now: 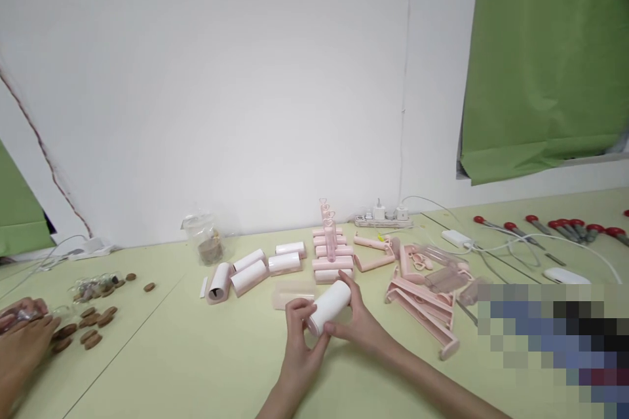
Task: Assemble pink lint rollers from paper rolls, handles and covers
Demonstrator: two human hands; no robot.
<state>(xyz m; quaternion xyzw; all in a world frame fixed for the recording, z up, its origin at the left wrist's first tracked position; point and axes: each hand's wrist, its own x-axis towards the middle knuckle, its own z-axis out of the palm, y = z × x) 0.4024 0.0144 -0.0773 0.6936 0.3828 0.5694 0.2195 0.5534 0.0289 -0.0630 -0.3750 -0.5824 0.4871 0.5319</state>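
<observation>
Head view: the lower right corner is buried under a pixelated patch [560, 347], can't make out anything there. Another person's arm [14, 366] gets chopped off at the left edge, and the shiny stuff by it is too blurry to name. The white cylinder [331, 304] sits in the lower middle of the frame, held up over the bench [196, 366] and tilted, nearer end toward lower left. Looks plain white and smooth outside, pinkish at that end; fingers cover bits of both ends. Both grips are curled to about its width: left hand [303, 346] has the lower left end, right hand [362, 322] the upper right.
</observation>
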